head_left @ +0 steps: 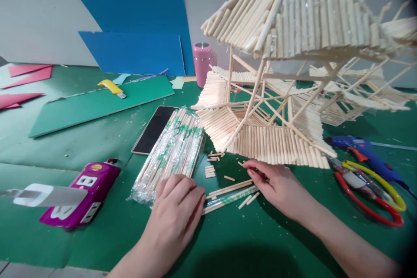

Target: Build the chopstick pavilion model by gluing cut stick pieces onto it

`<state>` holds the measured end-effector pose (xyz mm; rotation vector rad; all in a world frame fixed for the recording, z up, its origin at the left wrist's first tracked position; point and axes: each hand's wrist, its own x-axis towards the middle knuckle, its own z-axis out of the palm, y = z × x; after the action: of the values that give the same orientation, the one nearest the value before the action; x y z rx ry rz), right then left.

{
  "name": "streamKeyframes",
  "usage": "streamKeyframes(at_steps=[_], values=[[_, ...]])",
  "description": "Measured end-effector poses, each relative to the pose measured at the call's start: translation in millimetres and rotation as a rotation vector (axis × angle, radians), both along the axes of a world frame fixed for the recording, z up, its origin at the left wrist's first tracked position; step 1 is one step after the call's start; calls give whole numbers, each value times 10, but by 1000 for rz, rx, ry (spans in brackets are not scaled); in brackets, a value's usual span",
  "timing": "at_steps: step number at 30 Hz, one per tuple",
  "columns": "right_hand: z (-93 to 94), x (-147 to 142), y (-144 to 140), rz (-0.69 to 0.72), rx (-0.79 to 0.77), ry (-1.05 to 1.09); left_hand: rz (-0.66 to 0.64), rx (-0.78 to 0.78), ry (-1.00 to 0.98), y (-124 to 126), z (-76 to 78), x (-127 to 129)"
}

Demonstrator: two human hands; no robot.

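Green table (pixel 94 239); short stick (pixel 240 163), likely light, stiff, pinch midway; right hand (pixel 276 184) adjoining, left hand (pixel 172 213) apart; both grips unclear.

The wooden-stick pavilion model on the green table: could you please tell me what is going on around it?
A person has both hands among small wooden sticks, in front of the pavilion model. The right hand has its fingers at a short stick piece; whether they grip it is hard to tell. The left hand is at the near end of the plastic-wrapped stick bundle. More short pieces lie just right of the bundle.
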<state>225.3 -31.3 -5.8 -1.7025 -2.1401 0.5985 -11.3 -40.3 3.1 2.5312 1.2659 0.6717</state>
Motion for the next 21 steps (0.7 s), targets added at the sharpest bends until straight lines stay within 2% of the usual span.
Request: streamKeyframes(at_steps=[6, 12, 15, 21], values=[[43, -151, 27, 79, 15, -57, -45, -17, 57, -38, -55, 102], [110, -380, 142, 206, 16, -180, 47, 18, 281, 107, -50, 135], [114, -419, 176, 223, 5, -237, 53, 8, 355, 199, -31, 120], [110, -427, 177, 215, -10, -292, 20, -16, 362, 245, -45, 131]])
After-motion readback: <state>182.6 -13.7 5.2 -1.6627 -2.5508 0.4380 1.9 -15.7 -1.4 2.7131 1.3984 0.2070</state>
